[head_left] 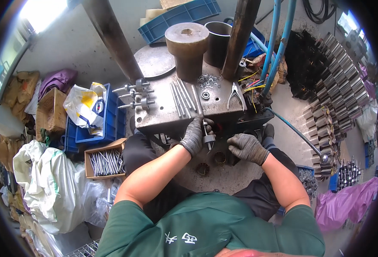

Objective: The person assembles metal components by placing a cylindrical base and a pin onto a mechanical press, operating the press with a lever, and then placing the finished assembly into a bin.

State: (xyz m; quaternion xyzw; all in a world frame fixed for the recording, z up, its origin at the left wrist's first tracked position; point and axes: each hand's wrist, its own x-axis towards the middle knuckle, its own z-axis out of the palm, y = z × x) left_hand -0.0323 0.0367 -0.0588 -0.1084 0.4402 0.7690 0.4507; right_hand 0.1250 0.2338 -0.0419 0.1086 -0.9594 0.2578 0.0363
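My left hand (193, 136), in a grey glove, is closed on a metal shaft (208, 139) with a thick round collar, held at the table's front edge. My right hand (245, 148), gloved too, sits apart to the right, its fingers curled in; what they hold, if anything, is hidden. Beyond my hands, several steel rods (181, 99) lie on the metal table (154, 115). A bearing (205, 95), many small rings (208, 80) and pliers (236, 96) with pale handles lie to their right. Several shafts with collars (142, 92) rest at the table's left edge.
A heavy flanged steel cylinder (187, 51) and a dark tube (217, 43) stand behind the rods, between two thick posts (112, 40). Left are blue crates (120, 115) and a carton of rods (106, 162). Stacked metal sleeves (343, 73) and a ball-tipped lever (324, 158) are right.
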